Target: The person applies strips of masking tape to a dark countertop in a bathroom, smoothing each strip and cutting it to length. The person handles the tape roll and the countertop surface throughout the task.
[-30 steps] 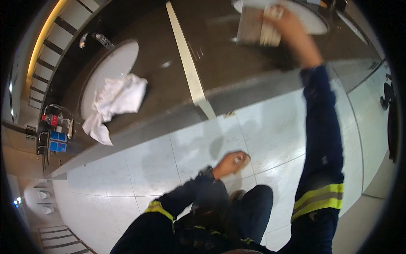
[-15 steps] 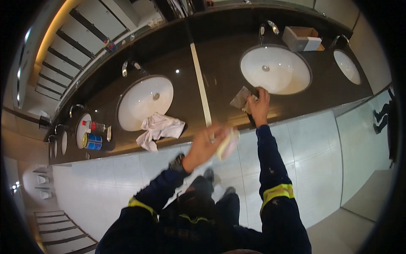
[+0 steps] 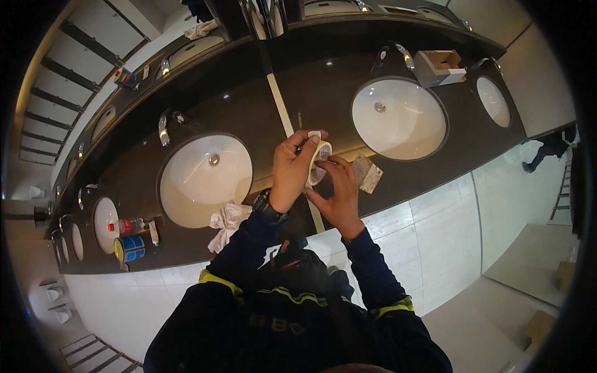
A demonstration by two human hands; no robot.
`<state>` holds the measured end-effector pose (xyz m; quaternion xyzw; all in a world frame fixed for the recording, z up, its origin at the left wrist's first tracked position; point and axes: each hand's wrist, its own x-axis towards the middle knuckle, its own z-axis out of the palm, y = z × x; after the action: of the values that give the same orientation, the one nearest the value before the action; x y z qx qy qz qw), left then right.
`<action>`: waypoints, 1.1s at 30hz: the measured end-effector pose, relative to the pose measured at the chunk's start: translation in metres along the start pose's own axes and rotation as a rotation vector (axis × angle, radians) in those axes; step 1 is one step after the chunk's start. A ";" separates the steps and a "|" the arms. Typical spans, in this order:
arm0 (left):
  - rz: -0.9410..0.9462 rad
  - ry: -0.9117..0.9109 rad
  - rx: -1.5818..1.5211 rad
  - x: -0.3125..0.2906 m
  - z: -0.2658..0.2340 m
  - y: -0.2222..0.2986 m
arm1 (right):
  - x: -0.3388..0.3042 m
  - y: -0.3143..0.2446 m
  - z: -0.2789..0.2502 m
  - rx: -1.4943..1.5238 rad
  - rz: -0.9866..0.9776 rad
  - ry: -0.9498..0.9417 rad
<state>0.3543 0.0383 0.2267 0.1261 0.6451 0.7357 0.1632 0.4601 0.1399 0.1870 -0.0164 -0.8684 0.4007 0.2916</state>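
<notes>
A roll of cream masking tape (image 3: pixel 318 168) is upright between my hands, above the counter near the pale strip (image 3: pixel 279 105) that crosses it. My left hand (image 3: pixel 292 168) is closed around the roll's left side, its thumb at the top by a short loose end. On the roll's right side, my right hand (image 3: pixel 341 193) is closed, with curled fingertips at the ring and the thumb below. Right of that hand, a flat, stained grey piece (image 3: pixel 368 173) lies on the counter. A crumpled white cloth (image 3: pixel 229 225) lies by the left sink, partly behind my left forearm.
The dark counter (image 3: pixel 211 112) holds a left sink (image 3: pixel 186 186), a right sink (image 3: pixel 404 112) and several more. An open cardboard box (image 3: pixel 438 67) stands by the right faucet. At far left are a blue can (image 3: pixel 129 248) and a red-capped bottle (image 3: pixel 127 225). Another person (image 3: pixel 550 149) is at far right.
My right hand has left the flat grey piece and moved left to the tape roll. My left hand has carried the roll forward over the counter. The view has shifted.
</notes>
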 end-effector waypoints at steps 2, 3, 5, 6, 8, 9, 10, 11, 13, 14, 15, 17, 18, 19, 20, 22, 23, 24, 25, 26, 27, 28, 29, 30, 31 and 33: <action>-0.054 -0.028 -0.029 0.017 -0.008 0.005 | 0.011 0.010 0.012 -0.034 -0.050 -0.007; -0.055 -0.045 -0.015 0.031 -0.017 0.002 | 0.017 0.013 0.017 -0.005 -0.051 -0.023; -0.074 -0.123 0.024 0.057 -0.040 -0.010 | 0.019 0.020 0.020 0.104 0.067 -0.048; -0.081 -0.115 -0.006 0.067 -0.044 -0.011 | 0.015 0.026 0.017 0.181 0.188 -0.054; -0.089 -0.095 -0.064 0.083 -0.047 -0.012 | 0.008 0.029 0.015 0.314 0.374 -0.060; -0.073 -0.117 -0.043 0.092 -0.051 -0.016 | 0.004 0.028 0.014 0.371 0.440 -0.060; -0.072 -0.130 -0.026 0.100 -0.049 -0.021 | 0.002 0.030 0.013 0.427 0.505 -0.061; -0.070 -0.141 -0.013 0.106 -0.043 -0.025 | 0.005 0.032 0.012 0.433 0.539 -0.049; -0.140 -0.142 -0.071 0.117 -0.037 -0.044 | 0.017 0.037 0.015 0.440 0.609 -0.028; -0.142 -0.119 -0.020 0.129 -0.049 -0.061 | 0.024 0.039 0.020 0.461 0.641 -0.017; -0.141 -0.095 0.027 0.147 -0.065 -0.078 | 0.030 0.045 0.027 0.421 0.621 -0.058; -0.072 -0.030 0.102 0.185 -0.085 -0.092 | 0.046 0.067 0.041 0.321 0.569 -0.134; -0.089 -0.033 0.132 0.197 -0.088 -0.094 | 0.054 0.074 0.049 0.310 0.552 -0.159; -0.105 -0.033 0.166 0.207 -0.092 -0.095 | 0.063 0.079 0.058 0.304 0.532 -0.184; -0.121 -0.032 0.198 0.216 -0.098 -0.096 | 0.072 0.084 0.067 0.299 0.512 -0.211; -0.135 -0.109 0.157 0.220 -0.091 -0.106 | 0.084 0.108 0.077 0.262 0.472 -0.251; -0.096 -0.134 0.163 0.216 -0.083 -0.109 | 0.092 0.120 0.076 0.236 0.458 -0.268; -0.059 -0.153 0.175 0.207 -0.077 -0.108 | 0.103 0.127 0.078 0.185 0.409 -0.177; 0.017 -0.137 0.293 0.194 -0.063 -0.098 | 0.114 0.135 0.072 0.117 0.366 -0.085; 0.089 -0.119 0.310 0.187 -0.065 -0.097 | 0.125 0.134 0.075 0.072 0.316 0.000; 0.160 -0.104 0.321 0.181 -0.067 -0.097 | 0.139 0.128 0.074 0.212 0.351 -0.065; 0.230 -0.089 0.330 0.174 -0.068 -0.097 | 0.154 0.122 0.073 0.351 0.387 -0.131; 0.215 -0.087 0.331 0.170 -0.067 -0.091 | 0.167 0.119 0.071 0.488 0.412 -0.189; 0.261 -0.063 0.377 0.167 -0.065 -0.090 | 0.173 0.120 0.070 0.494 0.414 -0.236; 0.306 -0.036 0.421 0.164 -0.060 -0.088 | 0.177 0.123 0.069 0.498 0.416 -0.285; 0.345 -0.009 0.508 0.161 -0.056 -0.081 | 0.186 0.120 0.068 0.482 0.414 -0.337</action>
<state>0.1910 0.0611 0.1349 0.2735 0.7767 0.5673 0.0021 0.2461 0.2237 0.1592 -0.0564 -0.7632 0.6416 0.0526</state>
